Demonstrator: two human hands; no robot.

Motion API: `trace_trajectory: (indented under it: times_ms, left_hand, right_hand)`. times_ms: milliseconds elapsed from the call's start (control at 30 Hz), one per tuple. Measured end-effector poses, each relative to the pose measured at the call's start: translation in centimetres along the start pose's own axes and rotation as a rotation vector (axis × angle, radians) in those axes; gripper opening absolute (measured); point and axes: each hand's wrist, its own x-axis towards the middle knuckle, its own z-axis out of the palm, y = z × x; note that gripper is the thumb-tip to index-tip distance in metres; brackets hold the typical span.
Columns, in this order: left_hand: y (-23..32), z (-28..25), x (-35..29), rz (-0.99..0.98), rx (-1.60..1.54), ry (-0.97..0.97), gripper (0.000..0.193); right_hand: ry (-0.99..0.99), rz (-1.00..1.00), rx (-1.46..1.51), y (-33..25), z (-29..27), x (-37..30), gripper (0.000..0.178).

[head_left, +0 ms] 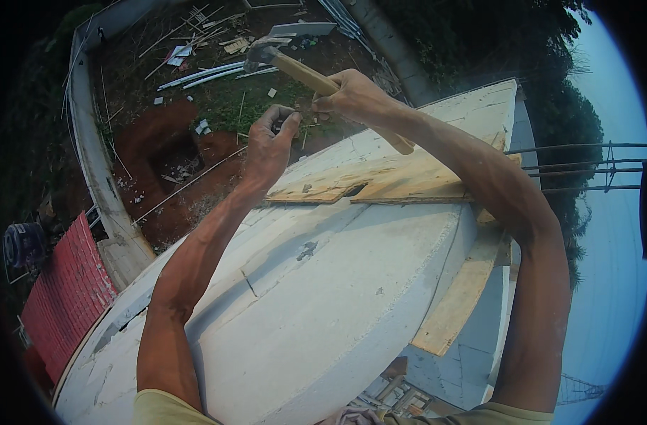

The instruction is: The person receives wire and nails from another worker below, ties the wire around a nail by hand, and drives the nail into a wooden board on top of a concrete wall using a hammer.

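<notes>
Up high, a person works on a white concrete ledge (323, 304) that curves away far above the ground. A rough wooden board (380, 180) lies flat across the top of the ledge, and it has a dark split hole near its middle. Another plank (458, 297) hangs down the side of the ledge on the right.

Far below lies a yard of red dirt (160, 152) with a dug pit in it. White pipes (199, 74) and bits of scrap wood are scattered on the ground there. A red tiled roof (61, 290) sits at the lower left, and a long grey wall (97, 170) runs beside the yard. Thin metal bars (578, 170) stick out to the right, against the sky. Nothing stands between the hands and the board — only open air.

The right hand (355, 95) is wrapped tight around the wooden handle of a hammer (295, 71). The hammer is held up in the air, above the far edge of the board. Its long handle slants from lower right to upper left, and the metal head (261, 55) points up and away to the left, out over the yard.

The left hand (270, 142) is just beside it, a little lower. Its fingers curl in and the thumb and first finger press together — they may be pinching something small, but it is too tiny to tell what.
</notes>
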Motion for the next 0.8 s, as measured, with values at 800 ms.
trace_trajectory:
  times_ms: [800]
  left_hand:
    - [1.7,-2.3,0.2,-0.057,-0.017,-0.182,0.020]
  right_hand:
    - [-0.156,-0.063,0.200,0.4,1.7,-0.8,0.026]
